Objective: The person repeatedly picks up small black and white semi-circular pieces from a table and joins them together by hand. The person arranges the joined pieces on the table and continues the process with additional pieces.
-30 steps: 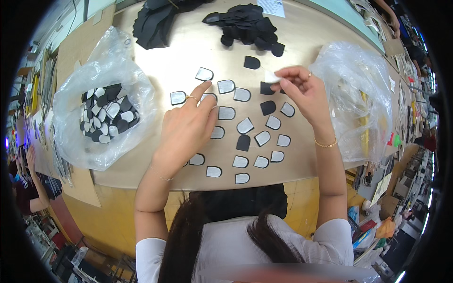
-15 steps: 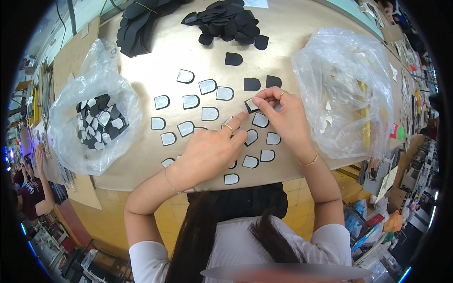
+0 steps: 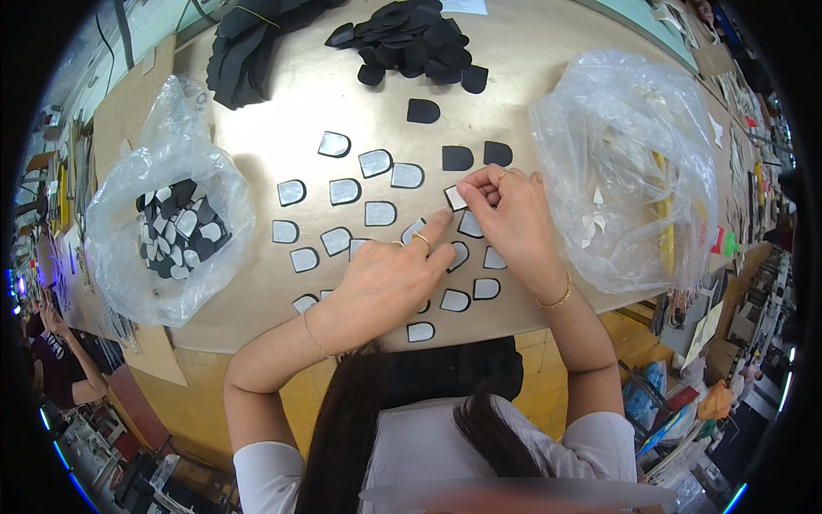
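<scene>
My right hand (image 3: 518, 218) pinches the far end of a small D-shaped piece (image 3: 455, 198) between thumb and fingertips. White shows on its upper face, with a thin dark edge; the rest is hidden under my fingers. Close to its near-left corner is the outstretched index finger of my left hand (image 3: 385, 283); whether it touches cannot be made out. That hand's thumb is apart from the index finger, with nothing seen between them. Around both hands lie several D-shaped black pieces with pale grey tops (image 3: 381, 213). Plain black D-shaped pieces (image 3: 457, 158) rest beyond my right hand.
A clear plastic bag (image 3: 107, 248) at the left holds black and white pieces. Another clear bag (image 3: 625, 111) with white scraps lies at the right. Along the far side are a heap of black pieces (image 3: 411, 43) and a bundle of black strips (image 3: 235, 60). A person (image 3: 64, 360) sits far left.
The piece in my right hand now shows more of its white face and less black. My left index finger has shifted slightly down, and another pale-topped piece shows beside it.
</scene>
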The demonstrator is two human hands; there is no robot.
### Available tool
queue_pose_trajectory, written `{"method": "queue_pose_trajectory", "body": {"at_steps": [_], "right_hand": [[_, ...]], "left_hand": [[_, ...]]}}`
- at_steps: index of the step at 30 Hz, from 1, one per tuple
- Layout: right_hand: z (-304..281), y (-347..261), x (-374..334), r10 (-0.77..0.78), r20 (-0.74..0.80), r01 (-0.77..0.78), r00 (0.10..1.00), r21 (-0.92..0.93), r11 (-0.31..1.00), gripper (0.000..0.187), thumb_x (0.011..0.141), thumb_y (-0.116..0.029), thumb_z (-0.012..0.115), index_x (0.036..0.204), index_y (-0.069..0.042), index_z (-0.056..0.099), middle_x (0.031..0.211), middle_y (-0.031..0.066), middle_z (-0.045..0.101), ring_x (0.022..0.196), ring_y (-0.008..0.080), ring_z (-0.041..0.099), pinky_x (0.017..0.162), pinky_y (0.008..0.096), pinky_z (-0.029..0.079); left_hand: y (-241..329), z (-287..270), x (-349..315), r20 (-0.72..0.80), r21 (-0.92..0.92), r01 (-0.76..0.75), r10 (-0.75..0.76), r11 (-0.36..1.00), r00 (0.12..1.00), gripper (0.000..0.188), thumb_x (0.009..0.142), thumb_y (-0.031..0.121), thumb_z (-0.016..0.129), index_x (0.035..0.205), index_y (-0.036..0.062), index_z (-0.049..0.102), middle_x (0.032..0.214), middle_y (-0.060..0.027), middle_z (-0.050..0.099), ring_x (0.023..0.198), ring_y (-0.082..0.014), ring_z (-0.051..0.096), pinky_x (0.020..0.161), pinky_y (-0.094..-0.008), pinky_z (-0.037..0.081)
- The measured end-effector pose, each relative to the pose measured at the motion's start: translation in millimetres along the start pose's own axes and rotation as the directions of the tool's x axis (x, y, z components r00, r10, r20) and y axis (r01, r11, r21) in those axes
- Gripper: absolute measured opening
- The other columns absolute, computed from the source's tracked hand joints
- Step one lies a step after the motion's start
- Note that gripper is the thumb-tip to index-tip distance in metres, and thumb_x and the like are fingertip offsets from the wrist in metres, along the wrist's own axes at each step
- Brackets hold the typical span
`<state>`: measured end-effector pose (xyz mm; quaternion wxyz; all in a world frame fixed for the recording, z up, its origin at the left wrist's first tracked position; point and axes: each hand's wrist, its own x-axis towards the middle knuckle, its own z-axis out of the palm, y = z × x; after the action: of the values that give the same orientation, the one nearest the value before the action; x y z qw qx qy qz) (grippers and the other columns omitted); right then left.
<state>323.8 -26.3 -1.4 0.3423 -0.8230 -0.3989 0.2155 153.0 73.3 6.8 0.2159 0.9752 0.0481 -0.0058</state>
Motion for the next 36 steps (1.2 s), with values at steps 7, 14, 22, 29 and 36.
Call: {"method": "queue_pose_trajectory", "body": {"at_steps": [7, 14, 22, 29, 36], "right_hand": [[4.8, 3.5, -1.9, -0.093, -0.060, 0.089, 0.994, -0.067, 0.994, 0.010, 0.087, -0.010, 0.072, 0.084, 0.000, 0.069, 0.073, 0.0107, 0.068, 0.077, 0.0268, 0.063, 0.075, 0.0379, 0.050], [11.5, 9.6, -5.7, -0.241, -0.139, 0.186, 0.961, -0.321, 0.929, 0.016, 0.090, -0.013, 0.070, 0.094, -0.002, 0.059, 0.094, 0.0104, 0.061, 0.089, 0.0312, 0.060, 0.077, 0.0417, 0.049], [-12.8, 13.8, -1.7, -0.051, -0.035, 0.052, 0.998, 0.034, 0.998, 0.019, 0.085, -0.008, 0.075, 0.099, -0.003, 0.064, 0.097, 0.0087, 0.057, 0.097, 0.0257, 0.057, 0.083, 0.0372, 0.048], [-12.1, 16.5, 1.9, -0.193, 0.025, 0.192, 0.981, 0.031, 0.981, 0.019, 0.081, -0.006, 0.078, 0.097, -0.002, 0.069, 0.098, 0.0078, 0.057, 0.098, 0.0265, 0.056, 0.086, 0.0351, 0.047], [-14.6, 19.5, 7.3, -0.204, 0.099, 0.204, 0.974, 0.013, 0.979, 0.016, 0.084, -0.003, 0.075, 0.095, 0.001, 0.065, 0.105, 0.0116, 0.053, 0.102, 0.0278, 0.056, 0.087, 0.0350, 0.049]], "left_hand": [[-2.1, -3.3, 2.5, 0.001, -0.060, -0.041, 0.041, 0.997, 0.999, 0.017, 0.082, 0.011, 0.063, 0.097, 0.0058, 0.057, 0.142, -0.0240, 0.054, 0.054, -0.0251, 0.068, 0.046, -0.0346, 0.053], [-2.8, -5.4, 12.7, 0.025, 0.017, -0.062, 0.061, 0.998, 0.998, 0.022, 0.083, 0.009, 0.061, 0.103, 0.0075, 0.052, 0.140, -0.0280, 0.055, 0.054, -0.0248, 0.068, 0.045, -0.0342, 0.051], [1.4, -6.0, 11.3, 0.069, 0.069, -0.022, 0.017, 0.997, 0.997, 0.025, 0.080, 0.005, 0.060, 0.104, 0.0089, 0.052, 0.147, -0.0231, 0.052, 0.054, -0.0261, 0.067, 0.045, -0.0349, 0.050], [3.5, -2.3, 6.8, 0.075, 0.068, 0.003, -0.008, 0.998, 0.997, 0.024, 0.080, 0.006, 0.062, 0.102, 0.0095, 0.052, 0.148, -0.0223, 0.051, 0.053, -0.0244, 0.067, 0.045, -0.0349, 0.050], [6.8, -2.5, 4.2, -0.038, 0.071, -0.054, 0.057, 0.996, 0.998, 0.014, 0.084, 0.010, 0.060, 0.097, 0.0076, 0.054, 0.138, -0.0252, 0.059, 0.050, -0.0190, 0.066, 0.041, -0.0302, 0.048]]}}
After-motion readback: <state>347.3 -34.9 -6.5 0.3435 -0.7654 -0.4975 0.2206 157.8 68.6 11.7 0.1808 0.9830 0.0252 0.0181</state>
